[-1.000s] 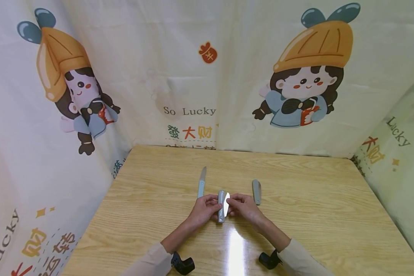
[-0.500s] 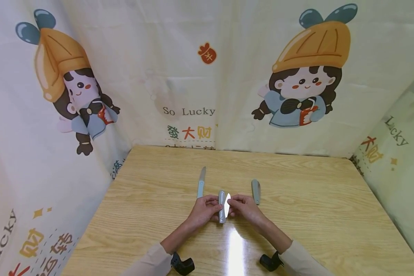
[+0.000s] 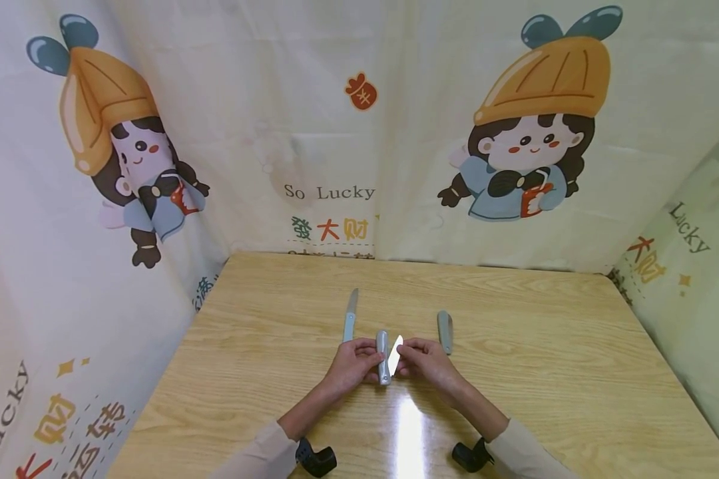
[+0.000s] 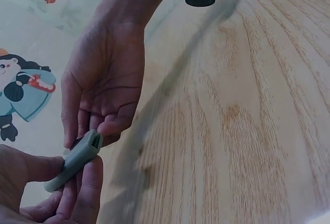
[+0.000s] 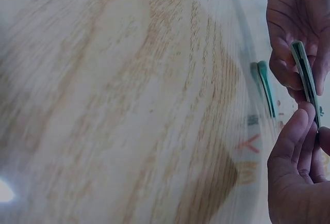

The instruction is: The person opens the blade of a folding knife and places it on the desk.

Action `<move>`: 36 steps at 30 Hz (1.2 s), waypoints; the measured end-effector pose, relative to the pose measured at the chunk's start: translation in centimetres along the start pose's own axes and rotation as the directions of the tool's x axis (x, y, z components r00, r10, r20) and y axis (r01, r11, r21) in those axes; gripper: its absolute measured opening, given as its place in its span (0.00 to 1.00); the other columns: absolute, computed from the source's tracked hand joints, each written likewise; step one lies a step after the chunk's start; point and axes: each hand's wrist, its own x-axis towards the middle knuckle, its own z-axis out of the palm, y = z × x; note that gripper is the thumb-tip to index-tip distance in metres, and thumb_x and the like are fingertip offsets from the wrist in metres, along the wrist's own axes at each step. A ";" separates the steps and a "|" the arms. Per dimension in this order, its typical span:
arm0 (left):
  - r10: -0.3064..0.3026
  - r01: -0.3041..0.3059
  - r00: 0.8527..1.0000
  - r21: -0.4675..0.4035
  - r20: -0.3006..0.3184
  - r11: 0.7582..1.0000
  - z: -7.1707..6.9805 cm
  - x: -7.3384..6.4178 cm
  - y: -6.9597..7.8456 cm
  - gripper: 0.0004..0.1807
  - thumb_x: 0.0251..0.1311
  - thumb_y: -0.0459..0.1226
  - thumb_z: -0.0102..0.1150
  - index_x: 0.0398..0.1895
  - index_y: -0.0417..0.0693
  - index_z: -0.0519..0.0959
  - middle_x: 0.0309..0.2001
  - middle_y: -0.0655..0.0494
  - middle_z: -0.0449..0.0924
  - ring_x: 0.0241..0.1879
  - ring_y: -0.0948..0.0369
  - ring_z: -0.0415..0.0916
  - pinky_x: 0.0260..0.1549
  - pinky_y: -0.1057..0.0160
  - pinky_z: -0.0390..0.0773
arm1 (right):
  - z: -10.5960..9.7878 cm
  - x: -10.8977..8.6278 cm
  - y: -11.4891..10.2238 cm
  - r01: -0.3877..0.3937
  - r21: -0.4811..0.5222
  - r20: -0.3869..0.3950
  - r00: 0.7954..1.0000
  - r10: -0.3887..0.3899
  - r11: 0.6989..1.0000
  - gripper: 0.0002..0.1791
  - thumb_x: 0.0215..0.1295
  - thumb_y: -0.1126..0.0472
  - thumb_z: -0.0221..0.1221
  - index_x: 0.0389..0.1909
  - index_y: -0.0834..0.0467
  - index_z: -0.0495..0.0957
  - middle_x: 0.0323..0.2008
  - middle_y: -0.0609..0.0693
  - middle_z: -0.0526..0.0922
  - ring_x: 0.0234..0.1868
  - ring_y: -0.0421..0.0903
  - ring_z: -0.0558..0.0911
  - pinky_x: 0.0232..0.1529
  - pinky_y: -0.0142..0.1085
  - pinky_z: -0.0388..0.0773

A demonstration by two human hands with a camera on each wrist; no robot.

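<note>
A folding knife with a grey-green handle point(image 3: 382, 357) is held upright between both hands above the table. My left hand point(image 3: 350, 366) grips the handle, thumb on one side and fingers on the other, as the left wrist view also shows. My right hand point(image 3: 431, 364) pinches the shiny blade point(image 3: 395, 357), which stands partly swung out from the handle. In the right wrist view, the slotted edge of the handle point(image 5: 304, 72) faces the camera, and the right fingers point(image 5: 291, 141) reach its lower end. The blade is mostly hidden in the wrist views.
An unfolded knife with a light blue handle point(image 3: 349, 326) lies behind the left hand. A folded grey-green knife point(image 3: 445, 332) lies behind the right hand. Both rest on the wooden table point(image 3: 263, 319). A printed curtain point(image 3: 419, 133) hangs round the table's back and sides.
The gap between blade and handle has widened slightly. The left hand with the handle has shifted a little left; the right hand keeps its pinch on the blade. The other knives have not moved.
</note>
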 end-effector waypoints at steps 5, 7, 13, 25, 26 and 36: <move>-0.009 0.008 1.000 -0.012 -0.022 1.000 -0.1 0.1 -0.1 0.17 0.66 0.26 0.61 0.54 0.22 0.74 0.37 0.48 0.77 0.33 0.61 0.77 0.29 0.61 0.83 | -0.1 0.0 0.0 -0.006 0.017 -0.011 1.000 0.007 1.000 0.16 0.75 0.62 0.59 0.49 0.73 0.76 0.35 0.53 0.83 0.37 0.44 0.83 0.41 0.35 0.82; -0.010 0.010 1.000 -0.015 -0.027 1.000 -0.2 0.1 -0.1 0.17 0.66 0.26 0.61 0.54 0.22 0.74 0.37 0.48 0.77 0.33 0.61 0.77 0.29 0.61 0.84 | -0.1 0.0 0.0 -0.009 0.023 -0.014 1.000 0.009 1.000 0.16 0.75 0.62 0.59 0.49 0.73 0.76 0.35 0.54 0.84 0.37 0.44 0.84 0.41 0.35 0.82; -0.006 0.005 0.999 -0.024 -0.049 1.000 -0.3 0.0 -0.1 0.17 0.66 0.26 0.61 0.53 0.22 0.72 0.37 0.48 0.78 0.33 0.60 0.79 0.30 0.59 0.84 | -0.1 -0.2 -0.2 -0.013 0.016 -0.014 1.000 0.013 1.000 0.17 0.76 0.60 0.58 0.51 0.73 0.74 0.36 0.55 0.84 0.37 0.44 0.84 0.42 0.35 0.83; -0.040 0.034 0.995 -0.073 -0.093 0.997 -0.3 -0.2 0.0 0.17 0.65 0.27 0.61 0.51 0.24 0.70 0.36 0.49 0.76 0.32 0.59 0.79 0.31 0.58 0.85 | -0.3 -0.3 0.2 0.031 0.055 -0.008 0.999 -0.031 0.998 0.16 0.76 0.62 0.58 0.50 0.75 0.73 0.36 0.58 0.84 0.37 0.44 0.85 0.43 0.36 0.83; -0.043 0.035 0.994 -0.076 -0.097 0.996 -0.3 -0.2 0.0 0.17 0.65 0.27 0.61 0.51 0.24 0.70 0.36 0.49 0.76 0.32 0.59 0.79 0.32 0.58 0.85 | -0.4 -0.3 0.3 0.035 0.060 -0.008 0.999 -0.034 0.998 0.16 0.76 0.63 0.58 0.50 0.75 0.73 0.36 0.58 0.84 0.37 0.44 0.85 0.44 0.37 0.83; -0.056 0.042 0.990 -0.111 -0.126 0.993 -0.2 -0.3 0.0 0.18 0.66 0.29 0.60 0.52 0.26 0.67 0.41 0.43 0.77 0.35 0.56 0.81 0.34 0.56 0.85 | -0.6 -0.4 0.2 0.032 0.076 -0.034 0.999 -0.029 0.997 0.18 0.76 0.63 0.57 0.52 0.76 0.73 0.38 0.58 0.84 0.39 0.46 0.86 0.46 0.38 0.82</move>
